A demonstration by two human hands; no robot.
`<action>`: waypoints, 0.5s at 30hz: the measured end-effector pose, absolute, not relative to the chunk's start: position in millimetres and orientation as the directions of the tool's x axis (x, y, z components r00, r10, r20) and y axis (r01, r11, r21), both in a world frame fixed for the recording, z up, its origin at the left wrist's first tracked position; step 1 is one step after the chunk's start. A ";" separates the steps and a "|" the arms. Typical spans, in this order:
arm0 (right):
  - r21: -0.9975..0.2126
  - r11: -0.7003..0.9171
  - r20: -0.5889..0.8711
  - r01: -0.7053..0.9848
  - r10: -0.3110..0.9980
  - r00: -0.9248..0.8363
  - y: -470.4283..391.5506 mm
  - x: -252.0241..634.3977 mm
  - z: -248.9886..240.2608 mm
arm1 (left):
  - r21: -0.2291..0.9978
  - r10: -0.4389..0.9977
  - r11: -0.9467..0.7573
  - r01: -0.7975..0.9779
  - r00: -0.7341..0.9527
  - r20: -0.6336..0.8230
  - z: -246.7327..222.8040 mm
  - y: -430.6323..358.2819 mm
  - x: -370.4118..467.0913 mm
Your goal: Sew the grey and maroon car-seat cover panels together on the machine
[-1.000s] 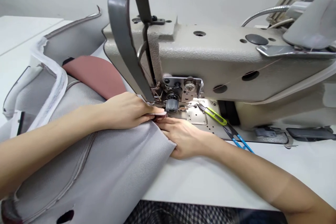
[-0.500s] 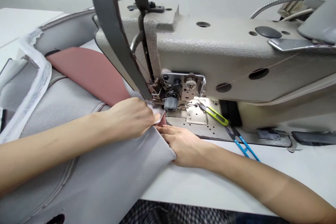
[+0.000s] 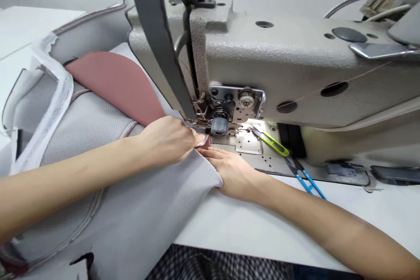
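A large piece of grey mesh fabric (image 3: 157,218) with a dusty-pink panel (image 3: 114,83) lies bunched at the sewing machine (image 3: 249,52). My left hand (image 3: 164,140) is closed on the fabric just left of the presser area, thumb by a pale edge. Facing it, my right hand (image 3: 229,173) grips the fabric's right edge, its fingertips near a small bit of pink cloth (image 3: 206,142). The grey cloth hides its thumb. Both hands are close in front of the needle area, where a grey knob (image 3: 219,126) hides part of the mechanism.
Yellow-green thread snips (image 3: 274,143) lie on the metal bed plate, touching blue-handled snips (image 3: 308,181) beside them. A white backing strip (image 3: 49,122) runs along the fabric at left. The white tabletop (image 3: 249,227) extends in front of the machine.
The view has shifted a little, so the machine sits further right. Both hands keep their hold, and the fabric has shifted slightly along with them.
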State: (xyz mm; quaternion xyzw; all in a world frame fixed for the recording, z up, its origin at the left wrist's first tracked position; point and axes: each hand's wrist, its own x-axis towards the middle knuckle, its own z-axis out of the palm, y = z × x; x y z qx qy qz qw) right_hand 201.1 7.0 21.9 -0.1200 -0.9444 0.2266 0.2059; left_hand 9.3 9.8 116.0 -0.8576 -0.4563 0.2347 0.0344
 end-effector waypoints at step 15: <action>-0.608 0.791 0.405 0.068 0.383 -0.830 15.5 195.1 18.2 | -0.227 0.818 -0.549 0.805 0.461 -0.345 105.3 4.4 18.8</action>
